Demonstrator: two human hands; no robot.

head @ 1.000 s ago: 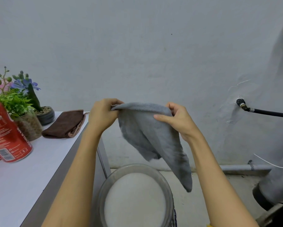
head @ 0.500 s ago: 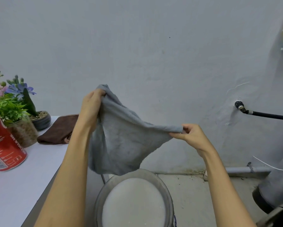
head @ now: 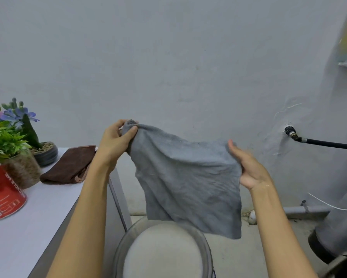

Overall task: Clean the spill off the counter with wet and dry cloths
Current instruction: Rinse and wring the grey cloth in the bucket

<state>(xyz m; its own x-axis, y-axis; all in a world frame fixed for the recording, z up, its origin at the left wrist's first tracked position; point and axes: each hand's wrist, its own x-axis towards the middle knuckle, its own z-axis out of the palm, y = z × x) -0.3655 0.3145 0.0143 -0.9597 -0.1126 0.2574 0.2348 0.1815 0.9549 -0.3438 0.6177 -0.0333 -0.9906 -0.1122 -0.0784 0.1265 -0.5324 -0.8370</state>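
Grey terry cloth (head: 186, 181) spread in the air between both hands, above round metal basin (head: 164, 249). Top left corner pinched by left hand (head: 116, 140); right edge at right hand (head: 248, 169), grip blurred, cannot tell. Folded brown cloth (head: 68, 165) on white counter (head: 28, 233), well apart.

Single head-worn wide-angle view, facing forward and slightly down toward a plain wall (head: 188, 57). Both forearms enter from the lower edge at close range. The table (head: 28, 227) occupies the left margin; the floor (head: 269, 247) lies below right.
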